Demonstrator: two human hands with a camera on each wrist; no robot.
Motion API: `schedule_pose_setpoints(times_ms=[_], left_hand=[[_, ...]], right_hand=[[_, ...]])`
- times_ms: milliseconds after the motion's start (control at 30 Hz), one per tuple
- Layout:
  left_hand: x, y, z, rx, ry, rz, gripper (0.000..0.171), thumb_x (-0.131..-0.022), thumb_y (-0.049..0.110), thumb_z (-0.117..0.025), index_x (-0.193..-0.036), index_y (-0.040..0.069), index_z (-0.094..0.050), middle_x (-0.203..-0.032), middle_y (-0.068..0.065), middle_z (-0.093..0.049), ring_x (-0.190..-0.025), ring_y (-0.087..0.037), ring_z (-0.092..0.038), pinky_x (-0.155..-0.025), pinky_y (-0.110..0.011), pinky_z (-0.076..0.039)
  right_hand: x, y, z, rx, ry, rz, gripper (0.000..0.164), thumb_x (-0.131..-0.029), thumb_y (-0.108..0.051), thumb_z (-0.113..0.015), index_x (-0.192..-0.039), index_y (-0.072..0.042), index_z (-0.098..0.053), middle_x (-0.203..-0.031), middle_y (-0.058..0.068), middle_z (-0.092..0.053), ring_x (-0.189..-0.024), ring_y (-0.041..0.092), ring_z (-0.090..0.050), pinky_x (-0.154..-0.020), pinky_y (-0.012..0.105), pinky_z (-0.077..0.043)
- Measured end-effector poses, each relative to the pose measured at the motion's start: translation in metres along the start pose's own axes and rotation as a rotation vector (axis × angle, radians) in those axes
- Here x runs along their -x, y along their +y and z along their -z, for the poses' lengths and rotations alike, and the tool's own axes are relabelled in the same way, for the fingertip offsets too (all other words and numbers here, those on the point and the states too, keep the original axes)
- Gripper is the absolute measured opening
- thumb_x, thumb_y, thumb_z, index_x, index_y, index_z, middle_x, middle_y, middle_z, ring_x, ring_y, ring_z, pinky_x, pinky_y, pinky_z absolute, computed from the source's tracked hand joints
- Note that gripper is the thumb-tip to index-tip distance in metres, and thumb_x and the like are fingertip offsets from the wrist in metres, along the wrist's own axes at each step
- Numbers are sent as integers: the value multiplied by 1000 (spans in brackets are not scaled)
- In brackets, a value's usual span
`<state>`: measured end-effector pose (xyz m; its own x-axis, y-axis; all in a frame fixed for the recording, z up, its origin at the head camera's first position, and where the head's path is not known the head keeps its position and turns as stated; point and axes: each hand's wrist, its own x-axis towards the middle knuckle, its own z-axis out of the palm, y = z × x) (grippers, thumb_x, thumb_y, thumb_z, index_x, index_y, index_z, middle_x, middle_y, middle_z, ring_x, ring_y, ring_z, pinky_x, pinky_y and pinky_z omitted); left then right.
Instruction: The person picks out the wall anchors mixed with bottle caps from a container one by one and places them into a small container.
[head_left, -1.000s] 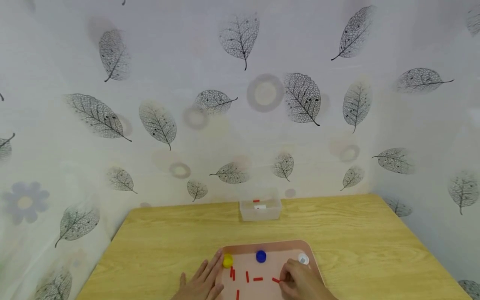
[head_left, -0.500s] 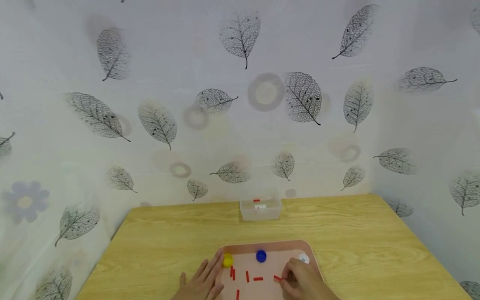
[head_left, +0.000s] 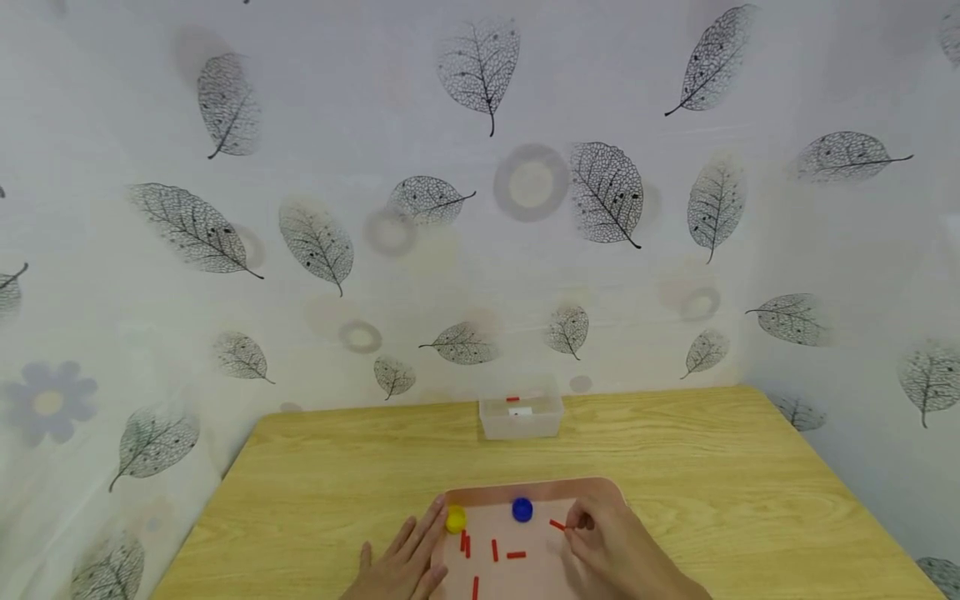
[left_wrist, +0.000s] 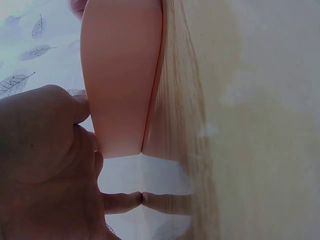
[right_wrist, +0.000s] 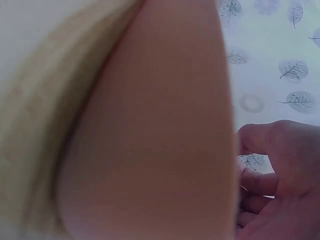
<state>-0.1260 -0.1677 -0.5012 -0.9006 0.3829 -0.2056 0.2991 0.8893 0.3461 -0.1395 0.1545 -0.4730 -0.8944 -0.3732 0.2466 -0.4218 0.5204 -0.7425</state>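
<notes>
In the head view a pink tray lies at the near edge of the view. My right hand is over its right side, thumb and fingertips pinching a small red stick. My left hand rests along the tray's left rim, its fingers extended. A yellow round cap lies by the left fingertips, and a blue round cap sits near the far wall. Several other red sticks lie in the tray, one of them a level stick. Both wrist views show the tray's outer wall; it hides the right fingertips.
A clear plastic box stands at the back of the wooden table, with a red stick and a white piece visible in it. Behind the table is a wall with a leaf pattern.
My right hand has moved away from me toward the tray's far right corner with the red stick, and now covers the white round cap there. The left hand stays in place.
</notes>
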Motion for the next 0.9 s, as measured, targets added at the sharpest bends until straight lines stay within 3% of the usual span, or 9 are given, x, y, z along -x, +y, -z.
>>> schedule_pose_setpoints(times_ms=[133, 267, 533, 900], left_hand=[[-2, -1, 0, 8, 11, -16, 64, -95, 65, -17, -152, 38, -5, -157, 17, -4, -137, -35, -28, -83, -85, -8], [-3, -3, -1, 12, 19, -33, 64, -96, 63, -17, -153, 36, -5, -158, 17, -2, -137, -36, -29, -81, -86, -9], [-4, -5, -7, 24, 73, -45, 63, -97, 61, -22, -152, 37, -4, -157, 20, 2, -135, -35, -33, -79, -86, -11], [-6, -5, -5, 19, 51, -27, 64, -96, 64, -20, -152, 38, -4, -157, 21, 2, -135, -36, -32, -79, -86, -10]], right_hand=[[-5, -2, 5, 68, 61, -28, 35, -76, 4, -62, -85, -30, -64, -67, -15, -49, -61, 0, -47, -53, 19, -43], [-8, -2, 8, 162, 135, 7, 24, -79, -1, -68, -79, -23, -57, -76, -15, -52, -69, 2, -49, -60, 20, -45], [-20, -2, 16, 168, 142, 34, 20, -80, -4, -70, -83, -21, -60, -79, -14, -55, -69, 1, -51, -60, 21, -48], [-30, 2, 23, 193, 196, 94, 23, -76, -1, -71, -81, -20, -60, -77, -13, -53, -68, 2, -52, -60, 23, -49]])
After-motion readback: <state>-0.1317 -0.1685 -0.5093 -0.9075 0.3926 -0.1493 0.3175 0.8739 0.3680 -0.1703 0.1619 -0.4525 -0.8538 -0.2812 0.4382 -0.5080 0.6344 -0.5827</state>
